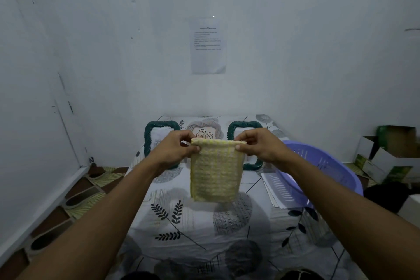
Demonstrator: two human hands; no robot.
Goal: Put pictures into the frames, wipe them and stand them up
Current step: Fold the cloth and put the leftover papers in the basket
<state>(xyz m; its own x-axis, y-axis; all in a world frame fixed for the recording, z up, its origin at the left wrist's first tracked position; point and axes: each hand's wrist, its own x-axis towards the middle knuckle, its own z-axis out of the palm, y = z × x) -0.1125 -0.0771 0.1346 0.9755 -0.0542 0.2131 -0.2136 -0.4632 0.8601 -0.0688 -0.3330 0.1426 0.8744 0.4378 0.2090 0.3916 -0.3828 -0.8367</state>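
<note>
My left hand (179, 148) and right hand (258, 146) pinch the yellow cloth (216, 173) by its top corners. Swung carelessly, it might knock the green frames (241, 125).

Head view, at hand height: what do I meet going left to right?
First the left hand → yellow cloth → right hand → purple basket → cardboard boxes. The green frames overlap the hands, so they are left out.

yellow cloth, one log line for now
left hand: pinches yellow cloth top; right hand: pinches top; hangs: above table; green frames: behind
</note>
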